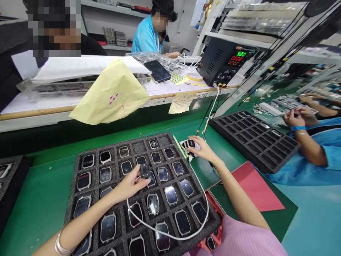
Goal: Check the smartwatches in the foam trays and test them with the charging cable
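My left hand is closed around a small black square device, held above a foam tray. A white cable runs from beneath that hand, loops over the tray and ends at a white block. My right hand grips a small dark watch case at this block; its fingers partly cover both. The grey foam tray carries rows of smartwatch cases without straps, most with dark screens. One pocket in the back row holds no watch.
A green stick lies along the tray's right edge. Another black foam tray is to the right, near a co-worker's hands. The shelf ahead bears a power supply, a phone and a hanging yellow sheet.
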Available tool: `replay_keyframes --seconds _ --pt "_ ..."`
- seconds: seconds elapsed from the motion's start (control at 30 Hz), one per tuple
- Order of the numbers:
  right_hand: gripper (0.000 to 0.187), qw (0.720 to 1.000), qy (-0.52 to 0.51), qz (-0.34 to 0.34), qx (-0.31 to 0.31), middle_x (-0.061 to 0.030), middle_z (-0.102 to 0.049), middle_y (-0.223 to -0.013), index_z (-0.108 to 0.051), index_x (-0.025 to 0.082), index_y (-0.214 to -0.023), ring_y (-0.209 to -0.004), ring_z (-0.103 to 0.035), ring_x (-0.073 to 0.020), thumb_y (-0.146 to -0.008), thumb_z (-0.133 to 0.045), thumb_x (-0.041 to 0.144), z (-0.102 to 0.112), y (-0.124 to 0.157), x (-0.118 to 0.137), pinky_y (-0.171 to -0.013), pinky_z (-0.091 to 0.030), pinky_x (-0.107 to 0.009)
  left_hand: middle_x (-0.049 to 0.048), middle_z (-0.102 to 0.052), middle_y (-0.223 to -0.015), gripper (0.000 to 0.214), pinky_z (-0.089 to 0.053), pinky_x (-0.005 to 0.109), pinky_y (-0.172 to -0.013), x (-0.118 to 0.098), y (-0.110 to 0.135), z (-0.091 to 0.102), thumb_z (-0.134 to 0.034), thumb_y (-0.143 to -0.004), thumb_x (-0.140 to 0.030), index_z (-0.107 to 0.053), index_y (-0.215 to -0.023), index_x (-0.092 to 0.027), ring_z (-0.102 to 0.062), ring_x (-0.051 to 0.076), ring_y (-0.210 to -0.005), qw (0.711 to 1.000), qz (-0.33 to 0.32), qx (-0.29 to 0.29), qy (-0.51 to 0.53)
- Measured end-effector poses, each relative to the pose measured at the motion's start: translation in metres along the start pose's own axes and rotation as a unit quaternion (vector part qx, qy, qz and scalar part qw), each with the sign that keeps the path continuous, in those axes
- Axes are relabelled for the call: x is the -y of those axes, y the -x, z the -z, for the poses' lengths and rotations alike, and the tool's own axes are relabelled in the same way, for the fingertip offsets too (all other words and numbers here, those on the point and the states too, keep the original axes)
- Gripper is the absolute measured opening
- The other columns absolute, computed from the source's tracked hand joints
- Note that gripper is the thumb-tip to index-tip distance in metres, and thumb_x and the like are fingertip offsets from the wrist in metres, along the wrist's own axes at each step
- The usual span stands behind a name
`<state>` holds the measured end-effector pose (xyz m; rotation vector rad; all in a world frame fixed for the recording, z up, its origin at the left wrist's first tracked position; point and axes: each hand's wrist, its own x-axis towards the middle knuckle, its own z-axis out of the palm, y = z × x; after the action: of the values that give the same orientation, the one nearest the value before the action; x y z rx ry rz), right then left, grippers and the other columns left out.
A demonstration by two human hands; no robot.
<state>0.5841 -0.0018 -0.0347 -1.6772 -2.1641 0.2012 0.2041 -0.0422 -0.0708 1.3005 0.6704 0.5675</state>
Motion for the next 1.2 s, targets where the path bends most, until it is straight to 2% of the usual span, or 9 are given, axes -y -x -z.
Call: replay_keyframes --seconds 0.13,0.2,0.3,0.47,0.63,0.73,0.83,0.93,1.2 --pt "0.035 0.992 0.011 0.094 0.083 -0.0125 -0.055 -0.125 -0.059 0.02 -0.122 -0.117 -0.049 -0.0304 -0.089 -0.059 0.032 -0.003 -0.013 0.04 -0.101 -0.039 -0.048 0.0034 -0.062 -0.092 0.038 -0.045 0.021 -0.063 -0.006 -0.002 0.002 -0.07 -0.079 -0.039 -0.056 -0.105 -0.016 -0.057 0.014 -0.078 0.999 0.017 -0.011 0.038" --pt "0.028 0.98 0.016 0.137 0.14 -0.0103 -0.059 -0.118 -0.063 0.021 -0.116 -0.109 -0.054 -0.0282 -0.089 -0.059 0.027 -0.004 -0.023 0.059 -0.096 -0.043 -0.044 -0.0001 -0.059 -0.084 0.041 -0.032 0.016 -0.043 -0.012 -0.001 0.003 -0.071 -0.077 -0.042 -0.055 -0.105 -0.016 -0.045 0.006 -0.054 0.997 0.053 -0.008 0.063" --pt "0.027 0.968 0.037 0.164 0.188 -0.0116 -0.06 -0.107 -0.066 0.017 -0.111 -0.098 -0.057 -0.029 -0.085 -0.065 0.026 -0.007 -0.035 0.076 -0.088 -0.047 -0.044 -0.0024 -0.056 -0.082 0.044 -0.022 0.016 -0.036 -0.018 0.0 0.004 -0.071 -0.076 -0.044 -0.054 -0.106 -0.016 -0.028 0.001 -0.041 0.994 0.072 -0.003 0.087" --pt "0.035 0.965 0.067 0.158 0.198 -0.0141 -0.059 -0.102 -0.064 0.013 -0.109 -0.094 -0.06 -0.0312 -0.079 -0.073 0.029 -0.01 -0.041 0.08 -0.08 -0.05 -0.042 0.0006 -0.06 -0.077 0.037 -0.045 0.021 -0.053 -0.018 -0.001 0.005 -0.074 -0.074 -0.039 -0.06 -0.096 -0.012 -0.051 0.006 -0.052 0.987 0.062 0.0 0.149" --pt "0.029 0.975 0.063 0.136 0.165 -0.0133 -0.064 -0.096 -0.065 0.013 -0.097 -0.09 -0.063 -0.0317 -0.078 -0.073 0.034 -0.001 -0.041 0.088 -0.078 -0.049 -0.042 0.0139 -0.067 -0.103 0.041 -0.051 0.028 -0.073 -0.02 -0.003 0.001 -0.078 -0.071 -0.034 -0.064 -0.101 -0.01 -0.064 0.017 -0.085 0.982 0.073 -0.007 0.177" --pt "0.032 0.985 -0.03 0.123 0.114 -0.0079 -0.066 -0.087 -0.062 0.014 -0.104 -0.082 -0.064 -0.0258 -0.081 -0.07 0.036 0.0 -0.034 0.114 -0.078 -0.05 -0.037 0.0144 -0.066 -0.105 0.041 -0.052 0.029 -0.074 -0.023 -0.003 0.0 -0.078 -0.071 -0.033 -0.065 -0.102 -0.011 -0.064 0.018 -0.087 0.984 0.067 0.0 0.163" --pt "0.038 0.968 -0.148 0.166 0.113 -0.0074 -0.065 -0.095 -0.059 0.017 -0.113 -0.087 -0.063 -0.0241 -0.081 -0.07 0.033 -0.011 -0.023 0.151 -0.08 -0.051 -0.036 0.0128 -0.066 -0.104 0.042 -0.053 0.03 -0.072 -0.024 -0.002 0.0 -0.079 -0.069 -0.032 -0.065 -0.103 -0.011 -0.064 0.019 -0.087 0.985 0.057 -0.002 0.165" --pt "0.044 0.96 -0.123 0.212 0.134 -0.0127 -0.059 -0.11 -0.054 0.016 -0.124 -0.099 -0.059 -0.0287 -0.083 -0.068 0.024 -0.031 -0.015 0.177 -0.084 -0.051 -0.043 0.0107 -0.065 -0.103 0.044 -0.054 0.029 -0.07 -0.024 -0.002 0.0 -0.08 -0.069 -0.031 -0.064 -0.106 -0.013 -0.063 0.019 -0.087 0.984 0.037 -0.005 0.173" --pt "0.04 0.95 -0.129 0.235 0.163 -0.0164 -0.051 -0.123 -0.05 0.015 -0.129 -0.113 -0.053 -0.0306 -0.091 -0.059 0.023 -0.047 -0.015 0.175 -0.092 -0.049 -0.047 0.008 -0.068 -0.08 0.038 -0.056 0.03 -0.069 -0.012 -0.005 -0.002 -0.076 -0.072 -0.039 -0.064 -0.092 -0.009 -0.067 0.018 -0.075 0.985 0.037 -0.06 0.157"
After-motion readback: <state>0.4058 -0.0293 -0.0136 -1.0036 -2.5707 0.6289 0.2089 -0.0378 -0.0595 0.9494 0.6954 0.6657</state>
